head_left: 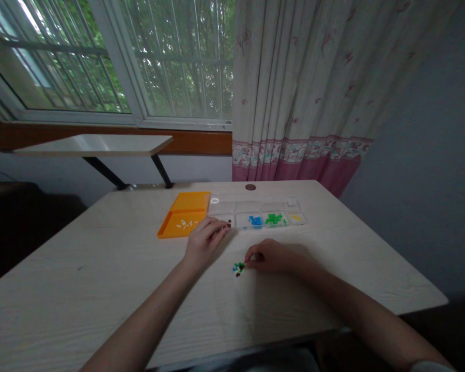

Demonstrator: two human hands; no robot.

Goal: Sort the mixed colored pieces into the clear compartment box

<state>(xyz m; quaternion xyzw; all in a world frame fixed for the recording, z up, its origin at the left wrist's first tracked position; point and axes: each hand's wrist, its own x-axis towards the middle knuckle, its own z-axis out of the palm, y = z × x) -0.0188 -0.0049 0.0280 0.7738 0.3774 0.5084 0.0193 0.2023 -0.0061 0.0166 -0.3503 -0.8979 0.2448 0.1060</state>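
Note:
My left hand (205, 238) reaches to the left end of a clear compartment box (234, 221), its fingers bent close together over small dark brown pieces (229, 223). Whether a piece is between those fingertips is hidden. On the table, a small pile of mixed green, blue, pale and dark pieces (238, 268) lies in front of the box. My right hand (271, 256) is at the pile's right edge, thumb and forefinger pinched together; what they hold is too small to make out. Blue pieces (255, 221), green pieces (275, 219) and yellow pieces (295, 218) fill separate compartments.
An open orange case (189, 201) with white pieces (186, 225) stands left of the clear box, whose transparent lid (251, 204) lies open behind it. A raised white shelf (101, 144) is at the back left of the pale table (112, 268). A curtain (294, 103) hangs behind.

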